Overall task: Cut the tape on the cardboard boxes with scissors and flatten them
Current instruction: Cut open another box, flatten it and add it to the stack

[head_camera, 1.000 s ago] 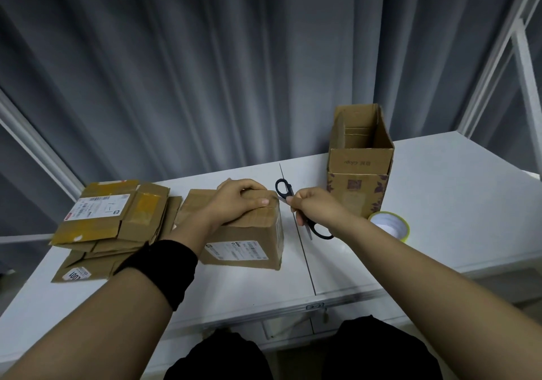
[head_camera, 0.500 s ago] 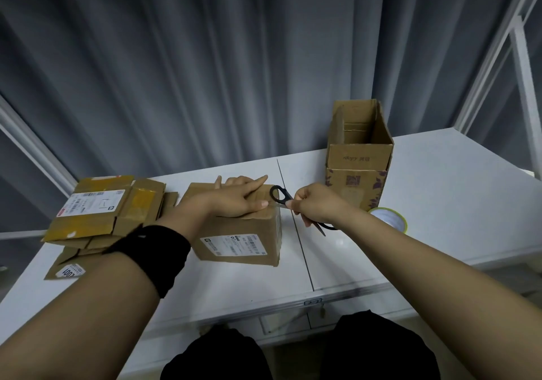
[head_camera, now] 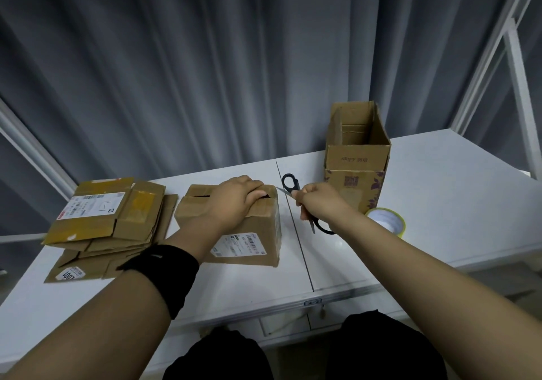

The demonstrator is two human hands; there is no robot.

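Head view. The left hand (head_camera: 234, 200) lies palm down on top of the small box (head_camera: 234, 227) at the middle of the white table (head_camera: 440, 203), its fingers curled over the far right edge of the lid, where the fingertips dip into a dark gap between the flaps; a second slot shows open along the lid's left part. A black wristband (head_camera: 164, 274) circles the left forearm. The right hand (head_camera: 318, 203) is closed in a fist around the scissors (head_camera: 296, 196), gripping them near the pivot: one black handle loop stands free above the fist, another black loop shows below the wrist, and a grey blade tip points toward the box's upper right corner, close to it; whether it touches cannot be told. A further blade tip points down below the fist.

To the left, a pile of flattened boxes (head_camera: 108, 221) rests on the table, just beside the small box; yellow-brown tape crosses the uppermost sheet. To the right, behind the right hand, a tall open box (head_camera: 356, 156) stands upright with its flaps raised. A roll of tape (head_camera: 387, 224) lies in front of it, partly hidden by the right forearm. Grey curtains hang behind the table.

Writing: a white shipping label with barcode on the small box's front face, too small to read; a similar label on the pile; a sticker reading "1001" on the lowest sheet; faint print and a code square on the tall box, unreadable.
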